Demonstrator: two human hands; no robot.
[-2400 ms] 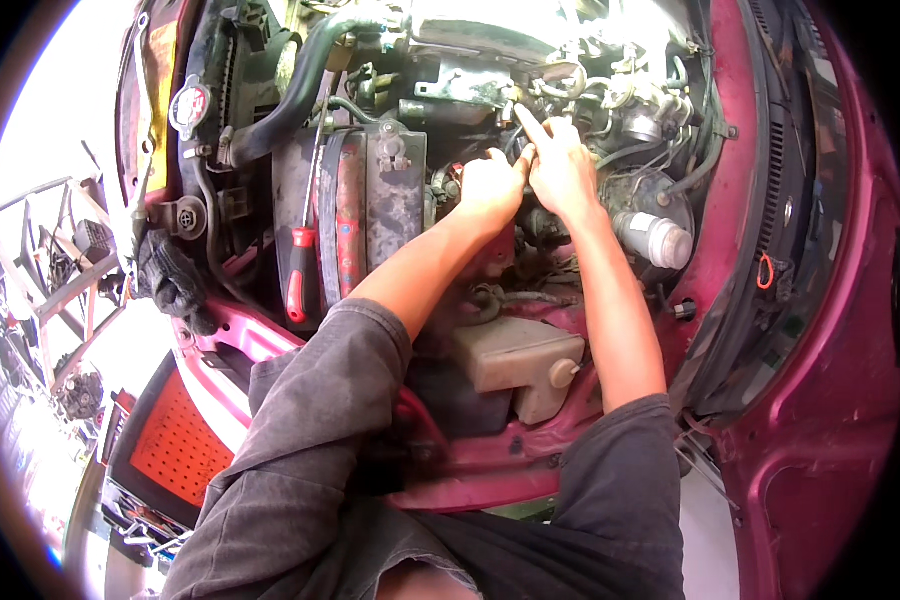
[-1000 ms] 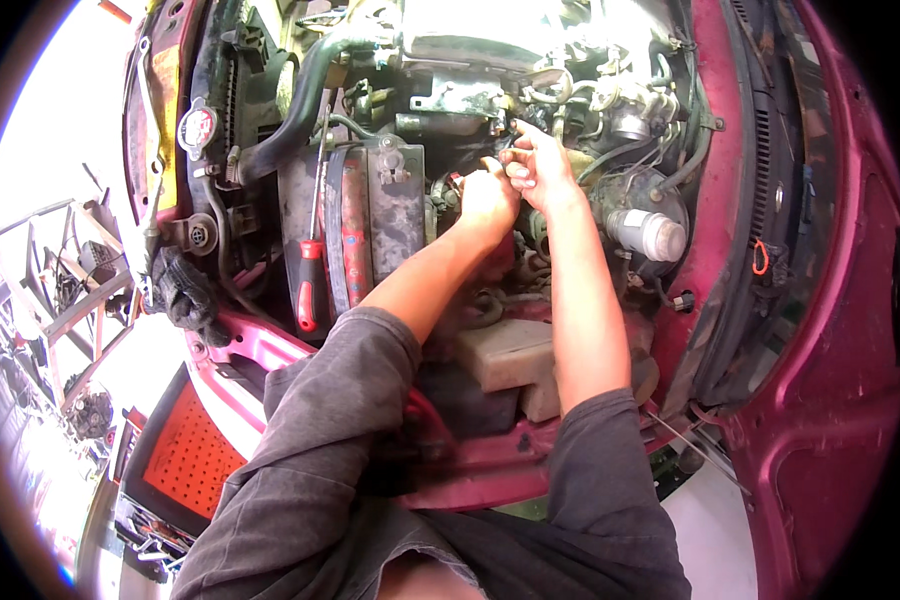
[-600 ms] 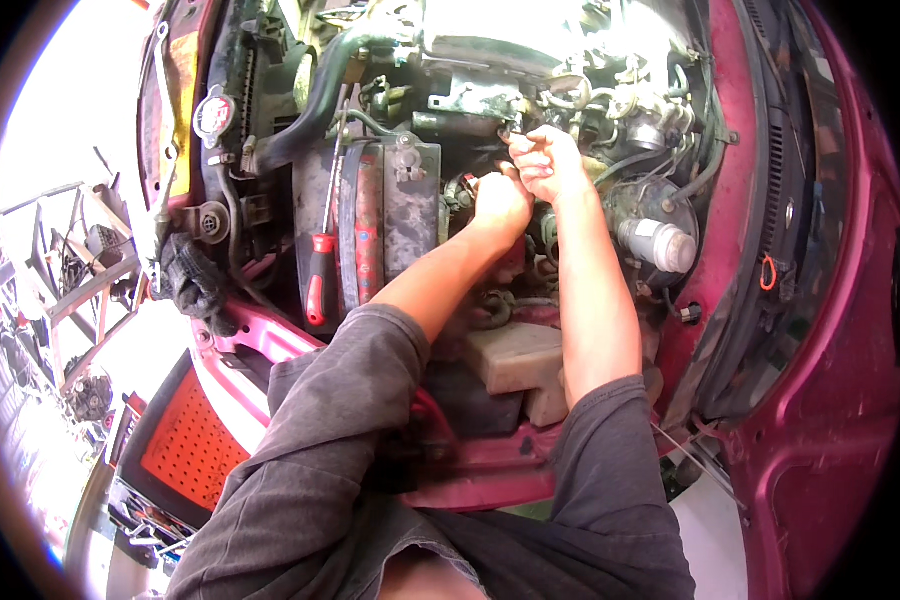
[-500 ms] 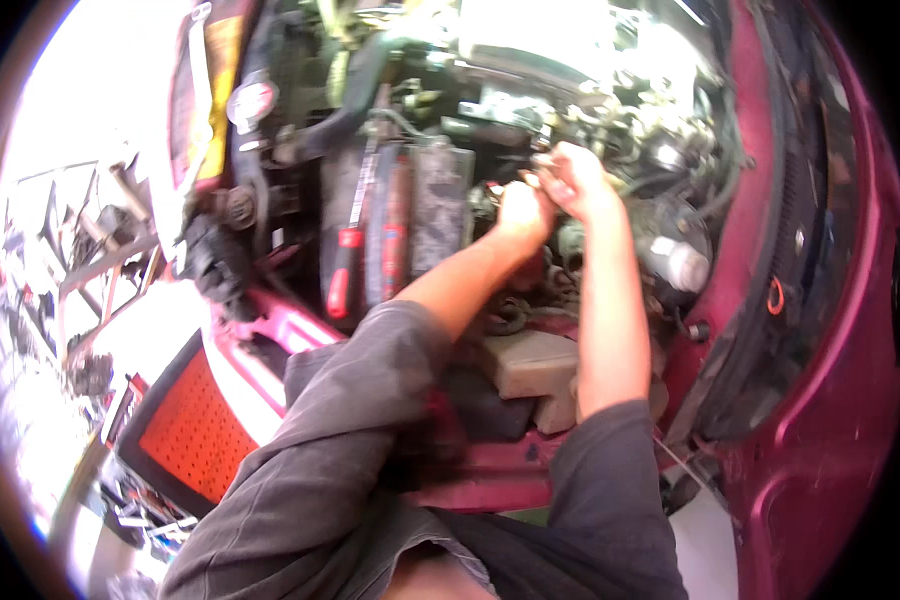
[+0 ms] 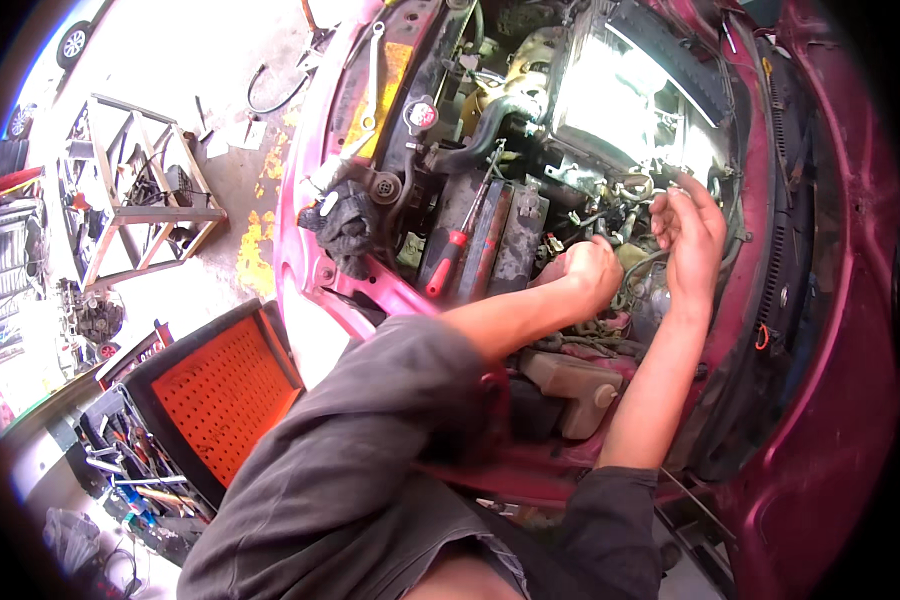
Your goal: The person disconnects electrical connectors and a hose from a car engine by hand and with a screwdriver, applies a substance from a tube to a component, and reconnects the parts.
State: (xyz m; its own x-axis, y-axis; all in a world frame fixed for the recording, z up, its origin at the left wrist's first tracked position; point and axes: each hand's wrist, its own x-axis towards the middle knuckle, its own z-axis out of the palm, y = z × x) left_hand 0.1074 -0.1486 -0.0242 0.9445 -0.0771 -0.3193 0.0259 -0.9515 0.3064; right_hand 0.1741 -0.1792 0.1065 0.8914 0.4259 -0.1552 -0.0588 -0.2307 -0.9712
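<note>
I lean over a car's engine bay with both arms stretched in. My left hand (image 5: 592, 277) is closed in a fist low among the hoses and wires at the engine. A small dark end shows at its top, but what the fingers grip is hidden. To its right and slightly farther in, my right hand (image 5: 688, 240) is raised, its fingers loosely curled and apart, with nothing visible in them. A screwdriver (image 5: 445, 262) with a red and black handle lies left of the hands, beside a dark box-shaped part (image 5: 515, 240). Past the hands is the brightly lit engine top (image 5: 610, 95).
A combination wrench (image 5: 373, 80) and a dark crumpled glove or rag (image 5: 345, 225) lie on the car's front panel near a round cap (image 5: 421, 115). A beige plastic reservoir (image 5: 570, 380) sits under my arms. Leftward stand an orange perforated panel (image 5: 220, 395), tools and a metal frame (image 5: 135, 215).
The view has shifted left, showing more floor. My hands were close together at one spot; now my right hand is apart from the left, lifted to the right.
</note>
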